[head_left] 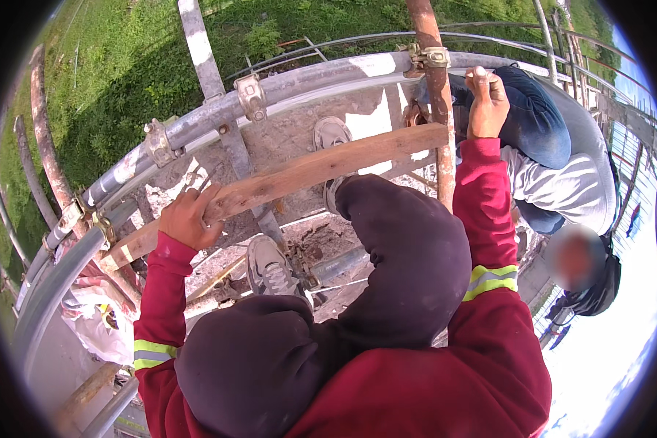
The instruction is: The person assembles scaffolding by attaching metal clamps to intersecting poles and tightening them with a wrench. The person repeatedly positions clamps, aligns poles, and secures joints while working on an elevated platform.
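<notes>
Your left hand [191,217] clamps its fingers on the plank [306,174], which spans before you, right end at the pole [439,102]. Your right hand [487,104] has fingers curled together; contents undeterminable. A loosened left grip could drop the plank.

Head-worn, left of a side-by-side pair. Aimed steeply downward and forward over the wearer's knees [416,248], onto a plank [299,177] close by. Reaches past pipe railing [204,122] to grass [124,51] beyond.
</notes>
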The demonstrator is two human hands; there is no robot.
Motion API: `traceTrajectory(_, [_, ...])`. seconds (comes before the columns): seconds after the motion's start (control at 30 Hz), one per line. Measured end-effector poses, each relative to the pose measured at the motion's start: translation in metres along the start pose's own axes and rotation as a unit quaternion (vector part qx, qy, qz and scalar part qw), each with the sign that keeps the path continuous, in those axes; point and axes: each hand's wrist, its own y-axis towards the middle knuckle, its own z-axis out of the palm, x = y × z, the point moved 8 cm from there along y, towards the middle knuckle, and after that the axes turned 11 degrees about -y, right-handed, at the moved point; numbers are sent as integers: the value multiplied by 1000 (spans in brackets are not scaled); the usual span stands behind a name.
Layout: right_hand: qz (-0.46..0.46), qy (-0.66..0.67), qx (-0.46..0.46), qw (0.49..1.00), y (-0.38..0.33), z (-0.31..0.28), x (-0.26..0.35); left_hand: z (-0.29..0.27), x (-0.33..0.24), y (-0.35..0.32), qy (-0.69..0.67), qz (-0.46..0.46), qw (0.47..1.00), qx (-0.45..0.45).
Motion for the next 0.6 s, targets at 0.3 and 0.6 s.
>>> traceTrajectory(0.3, [554,374,44,742,-219,58,-94,0,0,2,-12,-2,1000,-4])
traceTrajectory(0.6, [556,470,-203,655,-241,70,-109,0,0,3,-9,-8,1000,-22])
